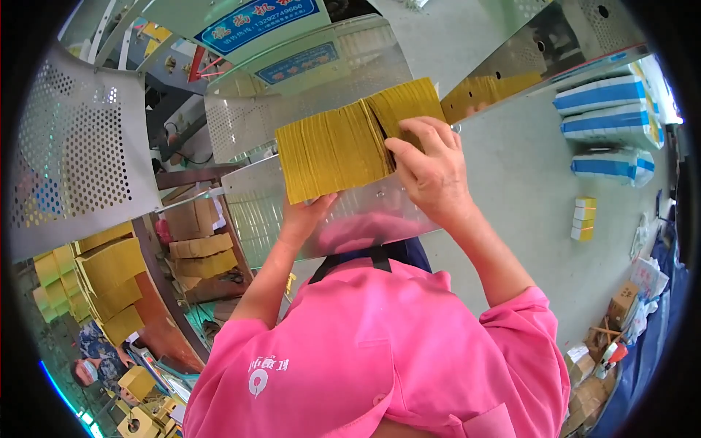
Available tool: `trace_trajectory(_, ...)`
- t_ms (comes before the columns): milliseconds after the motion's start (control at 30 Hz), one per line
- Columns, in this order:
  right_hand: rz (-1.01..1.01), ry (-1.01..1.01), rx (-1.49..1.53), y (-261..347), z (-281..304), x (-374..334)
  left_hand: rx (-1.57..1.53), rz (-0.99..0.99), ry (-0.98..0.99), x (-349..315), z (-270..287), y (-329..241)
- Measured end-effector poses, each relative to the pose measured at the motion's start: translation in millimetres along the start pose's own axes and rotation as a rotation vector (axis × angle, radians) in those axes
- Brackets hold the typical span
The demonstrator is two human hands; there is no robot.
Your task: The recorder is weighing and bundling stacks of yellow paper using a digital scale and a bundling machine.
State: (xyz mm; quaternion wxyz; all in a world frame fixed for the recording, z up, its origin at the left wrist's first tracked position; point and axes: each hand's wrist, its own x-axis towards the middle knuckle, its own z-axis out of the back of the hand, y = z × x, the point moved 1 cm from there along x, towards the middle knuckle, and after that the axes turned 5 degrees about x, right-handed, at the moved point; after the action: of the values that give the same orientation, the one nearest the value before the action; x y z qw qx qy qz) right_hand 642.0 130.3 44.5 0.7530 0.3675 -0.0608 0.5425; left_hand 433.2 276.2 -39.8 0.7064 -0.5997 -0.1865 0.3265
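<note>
A long block of yellow paper sheets [332, 150], packed face to face with their edges up, lies across the shiny metal tray [255, 212] in front of me. A narrow dark gap splits the block right of its middle. My left hand [307, 219] holds the near left end from below, its fingers mostly hidden under the paper. My right hand [432, 164] is closed on the right part, with bent fingers pressing on the sheets beside the gap. Whether a fingertip reaches into the gap is hard to see.
Perforated metal panels [87, 146] flank the tray at left, and a metal beam [540, 62] runs at upper right. Yellow paper stacks [113, 281] stand at lower left, near another person [102, 358]. Wrapped packs [606, 109] and cartons [624, 303] sit on the right.
</note>
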Motion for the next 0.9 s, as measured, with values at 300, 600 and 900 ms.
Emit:
trace_trajectory(300,-0.042,0.012,-0.073,5.1,-2.1,9.0,0.126,-0.041,-0.025,1.4,1.2,-0.1)
trace_trajectory(600,-0.075,0.015,-0.109,9.9,-9.0,11.0,0.105,-0.037,0.002,1.8,0.9,-4.2)
trace_trajectory(900,-0.173,0.063,-0.150,19.8,-10.6,19.8,0.106,-0.016,0.034,-0.7,5.3,2.5)
